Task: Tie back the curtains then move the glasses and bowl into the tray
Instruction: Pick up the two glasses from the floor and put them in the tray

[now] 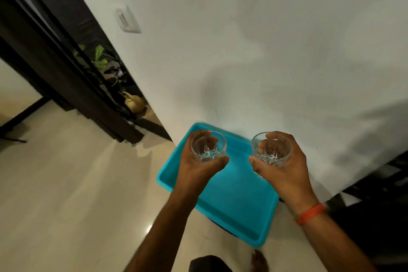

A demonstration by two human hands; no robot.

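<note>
1. White wall point(287, 40) stands behind a blue tray point(231, 201), which seems to sit on something low; I cannot tell what.
2. Left hand point(198, 161) wraps round one glass point(208, 147).
3. Right hand point(280, 161) wraps round the other glass point(272, 149).
4. Both glasses are upright over the tray's far end, probably ready to go down.

A room in a home is shown.
Polished floor tiles point(66, 183), a white wall point(265, 51) with a switch plate point(128, 19), and a potted plant point(99, 59) are seen.
</note>
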